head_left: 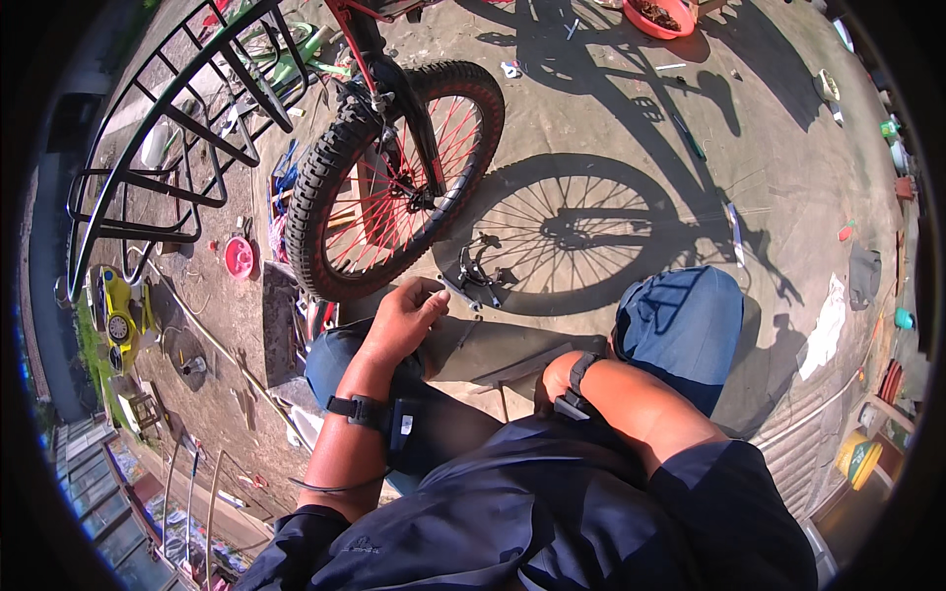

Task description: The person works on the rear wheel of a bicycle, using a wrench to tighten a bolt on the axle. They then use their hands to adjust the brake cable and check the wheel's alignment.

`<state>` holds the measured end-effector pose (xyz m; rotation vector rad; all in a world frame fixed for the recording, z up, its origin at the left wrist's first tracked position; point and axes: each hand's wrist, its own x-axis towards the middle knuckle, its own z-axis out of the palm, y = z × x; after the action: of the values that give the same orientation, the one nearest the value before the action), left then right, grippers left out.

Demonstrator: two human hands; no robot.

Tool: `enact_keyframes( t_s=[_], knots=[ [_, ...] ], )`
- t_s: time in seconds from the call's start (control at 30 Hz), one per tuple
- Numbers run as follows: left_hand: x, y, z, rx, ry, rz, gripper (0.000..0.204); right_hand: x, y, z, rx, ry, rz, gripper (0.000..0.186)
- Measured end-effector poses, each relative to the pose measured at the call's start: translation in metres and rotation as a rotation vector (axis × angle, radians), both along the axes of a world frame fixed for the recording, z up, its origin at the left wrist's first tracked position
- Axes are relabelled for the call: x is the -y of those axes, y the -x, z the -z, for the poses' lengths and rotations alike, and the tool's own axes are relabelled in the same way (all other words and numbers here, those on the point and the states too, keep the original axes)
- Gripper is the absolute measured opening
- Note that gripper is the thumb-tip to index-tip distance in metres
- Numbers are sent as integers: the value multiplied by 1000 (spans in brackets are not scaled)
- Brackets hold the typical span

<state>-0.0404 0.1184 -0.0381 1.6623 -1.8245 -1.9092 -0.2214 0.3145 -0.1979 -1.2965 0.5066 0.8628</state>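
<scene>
My left hand (404,317) is over my left knee, just below the bicycle's front wheel (396,187), with fingers curled and thumb pressed against them. Whatever they may hold does not show. Close to its fingertips lie black and silver metal parts (477,274) that look like bicycle brake arms, on the ground in the wheel's shadow. My right hand (560,376) is bent inward between my knees; its fingers are hidden. The wheel has a black knobby tyre, red spokes and a black fork (419,128), and stands upright, turned at an angle.
A black metal rack (163,148) juts out at upper left. A pink bowl (238,258) and a yellow toy car (120,325) are on the left. A red basin (658,18) sits at the far side, a white cloth (824,330) and a yellow bucket (857,459) at right.
</scene>
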Motion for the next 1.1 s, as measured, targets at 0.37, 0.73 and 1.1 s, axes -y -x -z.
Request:
enact_keyframes(
  t_s=[0.37,0.73,1.1],
  knots=[
    [-37,-21,-3,-50,373,-12,27,36,21,-75,-26,514,383,55],
    [-21,-17,-29,-20,778,-286,18,142,88,-200,181,1093,1016,35],
    [61,42,-74,78,1086,-252,18,268,85,-201,431,769,1582,23]
  ],
)
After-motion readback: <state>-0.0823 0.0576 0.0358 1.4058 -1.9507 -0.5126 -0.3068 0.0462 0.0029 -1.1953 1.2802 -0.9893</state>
